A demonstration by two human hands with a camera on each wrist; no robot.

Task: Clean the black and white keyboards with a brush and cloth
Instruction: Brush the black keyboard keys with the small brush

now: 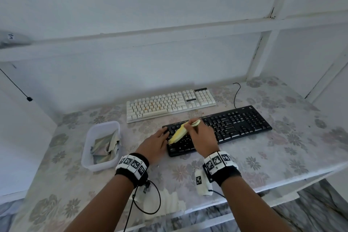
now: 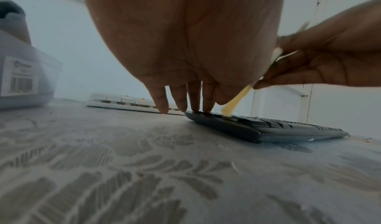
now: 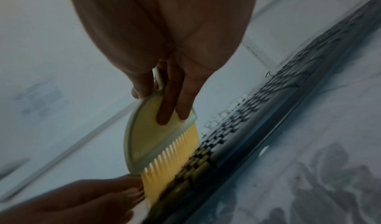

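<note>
A black keyboard lies on the flowered table, with a white keyboard behind it showing orange-stained keys. My right hand grips a yellow brush by its pale handle; its bristles touch the black keyboard's left keys. My left hand lies flat with straight fingers pressing on the left end of the black keyboard. The brush slants down just right of those fingers. A crumpled cloth sits in a clear plastic tub at the left.
A black cable runs from the black keyboard toward the back wall. White partition walls close the table at the back and both sides. The table's front edge is near my wrists. The tub stands close to my left hand.
</note>
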